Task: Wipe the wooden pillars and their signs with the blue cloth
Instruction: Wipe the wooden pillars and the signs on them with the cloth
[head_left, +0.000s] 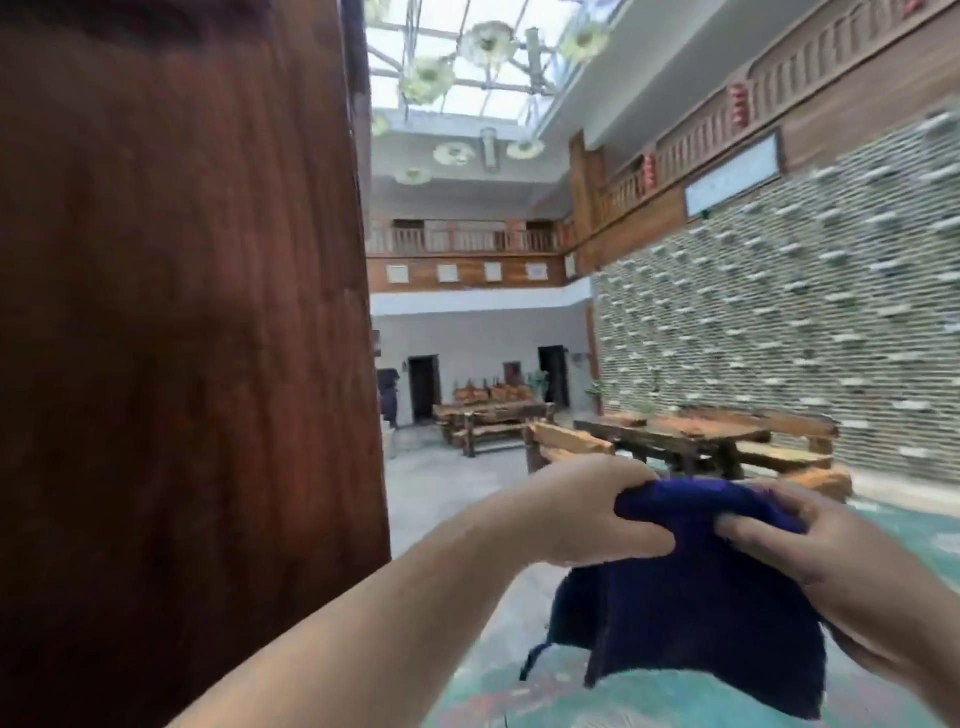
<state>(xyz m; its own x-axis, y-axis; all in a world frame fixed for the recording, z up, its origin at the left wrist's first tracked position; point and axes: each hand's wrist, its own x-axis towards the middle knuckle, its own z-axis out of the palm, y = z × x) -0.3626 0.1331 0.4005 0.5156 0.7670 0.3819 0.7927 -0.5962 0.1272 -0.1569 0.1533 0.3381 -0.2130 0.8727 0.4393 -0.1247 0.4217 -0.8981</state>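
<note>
Skylit timber atrium, wooden pillar (176, 338) looming at left — blue cloth (696, 597) gripped by left hand (587, 514) and right hand (841, 561), apparently being refolded. Next: cloth pressed to pillar; no sign visible.

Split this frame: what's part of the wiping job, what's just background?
Job: blue cloth, gripped by left hand and right hand; wooden pillar at left, untouched.
Background: wooden tables and benches, stone wall, balcony railing, ceiling lights.
</note>
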